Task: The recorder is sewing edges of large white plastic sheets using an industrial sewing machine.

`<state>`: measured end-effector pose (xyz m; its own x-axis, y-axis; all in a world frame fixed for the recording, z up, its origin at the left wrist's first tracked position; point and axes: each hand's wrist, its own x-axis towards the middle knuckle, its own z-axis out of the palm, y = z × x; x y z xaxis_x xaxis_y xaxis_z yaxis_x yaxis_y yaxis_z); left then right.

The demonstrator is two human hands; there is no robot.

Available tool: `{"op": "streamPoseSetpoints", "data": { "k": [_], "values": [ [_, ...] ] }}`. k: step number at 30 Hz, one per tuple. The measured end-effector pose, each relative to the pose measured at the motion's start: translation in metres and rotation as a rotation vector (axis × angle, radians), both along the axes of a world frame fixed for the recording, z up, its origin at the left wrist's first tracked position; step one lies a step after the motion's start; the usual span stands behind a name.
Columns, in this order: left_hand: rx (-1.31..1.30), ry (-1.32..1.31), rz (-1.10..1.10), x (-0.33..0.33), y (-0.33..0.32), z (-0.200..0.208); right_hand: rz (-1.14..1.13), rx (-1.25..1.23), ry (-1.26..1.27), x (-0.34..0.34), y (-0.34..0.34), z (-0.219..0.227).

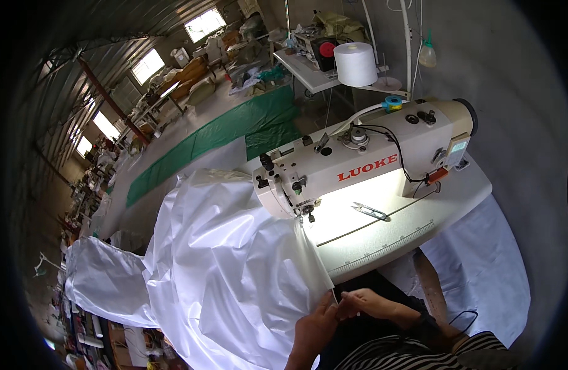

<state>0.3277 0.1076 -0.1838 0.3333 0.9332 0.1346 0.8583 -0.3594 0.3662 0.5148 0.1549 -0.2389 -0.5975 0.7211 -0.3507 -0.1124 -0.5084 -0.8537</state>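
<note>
A large sheet of shiny white fabric lies in loose folds left of a white sewing machine. Its right edge runs from under the needle area down toward my hands, past the front edge of the machine bed. My left hand is closed on that edge, fingertips pinching it. Close beside it, my right hand has its fingers curled and pressed together at the same strip of edge. A pair of thread snips lies on the lit machine bed, apart from both hands.
A white thread cone stands behind the machine. More white fabric hangs at the right of the bed. Green sheeting covers part of the floor beyond. Another sewing table is at the back, and cluttered shelves are at lower left.
</note>
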Motion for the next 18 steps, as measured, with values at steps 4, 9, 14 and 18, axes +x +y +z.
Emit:
{"op": "streamPoseSetpoints", "data": {
  "k": [4, 9, 14, 18],
  "values": [
    [0.022, -0.039, -0.045, 0.003, 0.000, -0.004, -0.228, 0.796, -0.667, -0.006, 0.024, 0.026],
    [-0.008, 0.121, -0.050, 0.004, -0.001, -0.002, -0.061, 1.161, -1.018, -0.042, 0.040, 0.026],
    [0.017, 0.138, -0.056, 0.000, -0.003, -0.003, -0.103, 1.126, -1.059, -0.046, 0.020, 0.016],
    [0.012, 0.163, -0.058, -0.007, 0.001, -0.005, -0.042, 1.098, -1.124, -0.057, 0.026, 0.019]
  ]
}}
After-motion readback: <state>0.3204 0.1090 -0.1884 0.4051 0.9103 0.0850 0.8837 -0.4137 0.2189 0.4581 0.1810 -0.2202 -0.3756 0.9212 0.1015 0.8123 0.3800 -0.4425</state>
